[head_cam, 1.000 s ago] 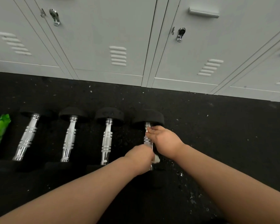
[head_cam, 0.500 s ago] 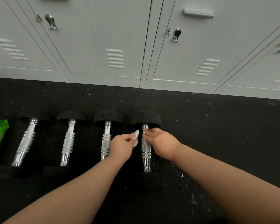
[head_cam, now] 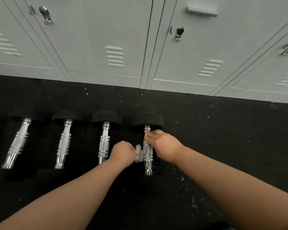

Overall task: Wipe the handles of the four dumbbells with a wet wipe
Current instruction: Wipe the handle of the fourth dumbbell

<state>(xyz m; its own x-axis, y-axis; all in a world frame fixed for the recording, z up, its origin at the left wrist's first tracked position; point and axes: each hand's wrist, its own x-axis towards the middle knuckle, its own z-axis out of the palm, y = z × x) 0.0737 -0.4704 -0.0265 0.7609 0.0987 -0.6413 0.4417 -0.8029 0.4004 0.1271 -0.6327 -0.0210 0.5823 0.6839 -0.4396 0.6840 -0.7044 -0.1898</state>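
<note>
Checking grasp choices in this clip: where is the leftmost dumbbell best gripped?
Grip the leftmost dumbbell round the middle of its chrome handle, coming from above with fingers wrapping across it. It lies flat on the floor, and the handle is the only narrow part between the wide black heads.

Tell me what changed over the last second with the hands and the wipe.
The left hand, gripping the wet wipe, ran from the near end of the rightmost dumbbell's handle up to its far end, then back down to mid-handle. The right hand stayed holding the handle's far end. The other three dumbbells did not move.
</note>
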